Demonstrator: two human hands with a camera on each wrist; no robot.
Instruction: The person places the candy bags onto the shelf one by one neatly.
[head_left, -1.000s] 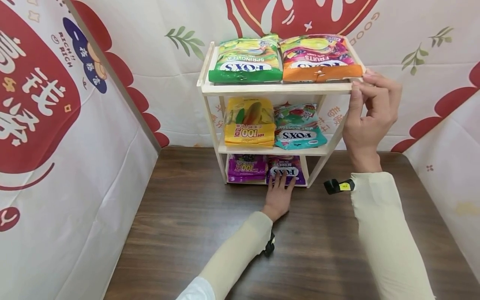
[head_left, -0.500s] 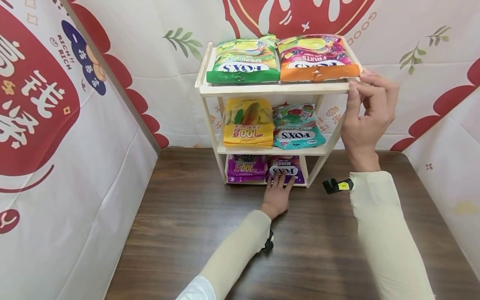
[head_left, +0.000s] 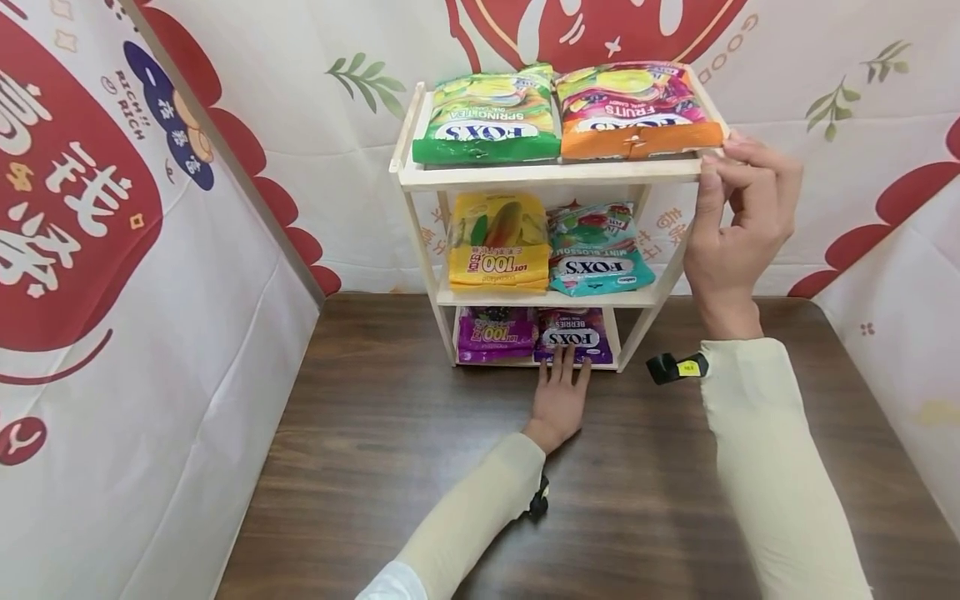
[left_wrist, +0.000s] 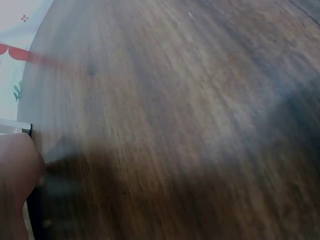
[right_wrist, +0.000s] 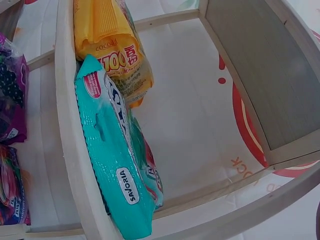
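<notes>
A three-tier pale wooden rack (head_left: 551, 176) stands against the back wall. My right hand (head_left: 744, 225) grips its upper right corner, thumb in front. My left hand (head_left: 558, 404) reaches to the bottom shelf with straight fingers, its tips over the lower edge of a dark purple Fox's Berries candy bag (head_left: 573, 329); whether they touch it I cannot tell. Left of that bag lies a magenta Lot 100 candy bag (head_left: 495, 335). Only part of the left hand (left_wrist: 17, 175) shows in the left wrist view. The right wrist view shows the rack's side, without the right hand's fingers.
A yellow Lot 100 bag (head_left: 498, 246) and a teal Fox's Mint Blossom bag (head_left: 600, 254) fill the middle shelf. On top lie a green Spring Tea bag (head_left: 487, 117) and an orange-edged Fruits bag (head_left: 637, 112). Printed cloth (head_left: 247, 400) walls the brown wooden table (head_left: 360, 467).
My left hand has drawn slightly back toward me, uncovering more of the Berries bag's label. My right hand keeps its grip on the rack's corner.
</notes>
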